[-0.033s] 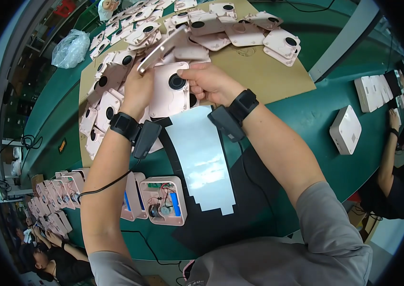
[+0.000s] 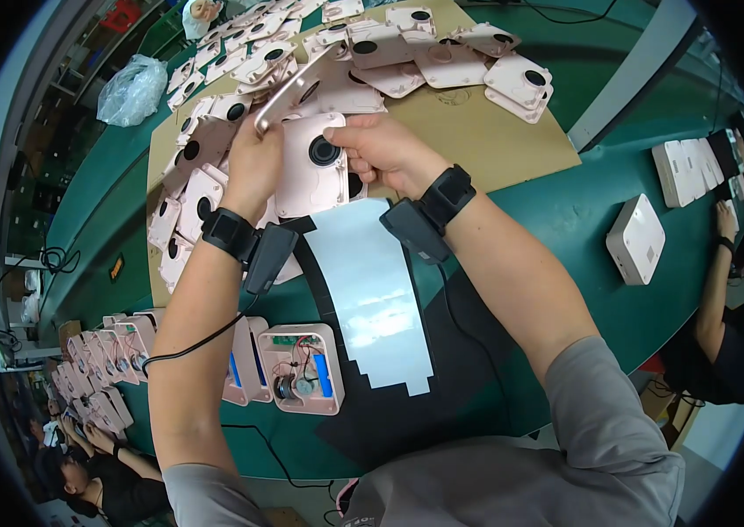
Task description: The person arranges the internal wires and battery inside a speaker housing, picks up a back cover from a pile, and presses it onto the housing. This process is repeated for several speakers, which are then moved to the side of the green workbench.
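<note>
My left hand (image 2: 254, 171) is closed on a pale pink plastic cover (image 2: 289, 91), which stands tilted on edge above the pile. Below it, a second pink cover (image 2: 302, 180) with a black ring-shaped part (image 2: 324, 150) faces up. My right hand (image 2: 382, 149) pinches this second cover at its right edge, the thumb lying by the black ring. Whether the left fingers also touch the second cover is hidden. Many similar covers (image 2: 381, 48) lie heaped around both hands on a brown cardboard sheet (image 2: 526, 162).
A glossy light-blue sheet (image 2: 368, 290) lies on black material in front of me. Beside it stands an open pink housing (image 2: 300, 369) with wires and a blue battery; several more stretch left. A closed white box (image 2: 636, 239) rests at right. Co-workers sit at both sides.
The tilted cover in my left hand has turned slightly, and more of its face shows. Both hands stay almost in place.
</note>
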The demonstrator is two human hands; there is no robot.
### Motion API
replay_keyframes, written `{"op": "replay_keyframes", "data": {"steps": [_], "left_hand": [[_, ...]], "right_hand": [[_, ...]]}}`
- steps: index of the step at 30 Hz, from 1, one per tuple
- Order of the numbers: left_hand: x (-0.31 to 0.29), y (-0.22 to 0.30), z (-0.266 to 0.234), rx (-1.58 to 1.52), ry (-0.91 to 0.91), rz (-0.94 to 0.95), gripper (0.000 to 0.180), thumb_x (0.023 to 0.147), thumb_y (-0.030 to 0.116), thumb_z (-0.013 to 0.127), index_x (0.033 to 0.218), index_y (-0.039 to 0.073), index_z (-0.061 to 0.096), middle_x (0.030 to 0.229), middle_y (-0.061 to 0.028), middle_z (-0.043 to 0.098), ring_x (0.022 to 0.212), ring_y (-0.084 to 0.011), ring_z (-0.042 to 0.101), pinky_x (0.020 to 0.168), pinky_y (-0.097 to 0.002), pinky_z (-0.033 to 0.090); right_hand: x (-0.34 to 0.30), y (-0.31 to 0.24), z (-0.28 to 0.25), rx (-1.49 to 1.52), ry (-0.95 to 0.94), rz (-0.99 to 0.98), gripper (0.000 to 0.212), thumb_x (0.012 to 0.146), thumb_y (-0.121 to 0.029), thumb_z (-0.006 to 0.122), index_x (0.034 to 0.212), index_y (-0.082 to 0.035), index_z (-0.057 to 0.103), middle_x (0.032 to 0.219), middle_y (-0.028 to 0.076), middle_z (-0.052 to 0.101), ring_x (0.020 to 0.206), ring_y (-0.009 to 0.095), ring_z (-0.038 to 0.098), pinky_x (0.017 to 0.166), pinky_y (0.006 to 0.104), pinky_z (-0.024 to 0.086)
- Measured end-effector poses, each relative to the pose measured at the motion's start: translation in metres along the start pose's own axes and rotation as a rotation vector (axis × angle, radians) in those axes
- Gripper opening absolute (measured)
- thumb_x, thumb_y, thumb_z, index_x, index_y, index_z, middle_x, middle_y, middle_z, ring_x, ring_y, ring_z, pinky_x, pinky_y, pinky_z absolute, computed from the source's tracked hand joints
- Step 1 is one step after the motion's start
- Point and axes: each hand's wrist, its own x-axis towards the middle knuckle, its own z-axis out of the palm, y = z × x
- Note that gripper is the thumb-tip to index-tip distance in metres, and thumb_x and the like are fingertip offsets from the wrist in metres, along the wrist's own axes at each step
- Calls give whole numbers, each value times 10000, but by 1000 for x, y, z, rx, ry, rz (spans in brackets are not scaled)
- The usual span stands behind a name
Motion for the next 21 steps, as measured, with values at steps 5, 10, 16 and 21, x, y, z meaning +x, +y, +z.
{"op": "replay_keyframes", "data": {"steps": [5, 10, 16, 21], "left_hand": [[-4, 37, -20, 111, 65, 247, 241, 1008, 136, 617, 1205, 11, 676, 1054, -182, 761, 971, -318, 737, 857, -386, 555], [-55, 81, -27, 166, 87, 756, 328, 913, 3, 680, 1241, 10, 679, 1141, -183, 759, 1036, -340, 741, 937, -381, 560], [-160, 35, 16, 125, -20, 554, 489, 861, 11, 743, 1342, 27, 653, 1229, -190, 730, 1124, -351, 733, 981, -364, 566], [-195, 30, 51, 517, -3, 532, 737, 859, 153, 772, 1507, 1, 455, 1489, -261, 523, 1393, -458, 504, 1126, -598, 406]], "right_hand": [[-37, -37, 14, -180, 35, -217, 145, 1018, -164, 708, 1115, -56, 699, 743, -19, 603, 537, 57, 441, 459, 245, 311], [-81, -67, 17, -272, 101, -566, 190, 1018, -92, 678, 1205, -62, 693, 723, -7, 609, 529, 58, 444, 458, 251, 316], [-154, -14, -22, -386, 1, -183, 264, 960, -26, 705, 1223, -17, 729, 1036, 89, 753, 796, 98, 659, 640, 268, 515], [-166, 35, -74, -446, 83, -567, 366, 992, -86, 695, 1349, -24, 646, 859, 11, 673, 546, 48, 483, 439, 254, 332]]}}
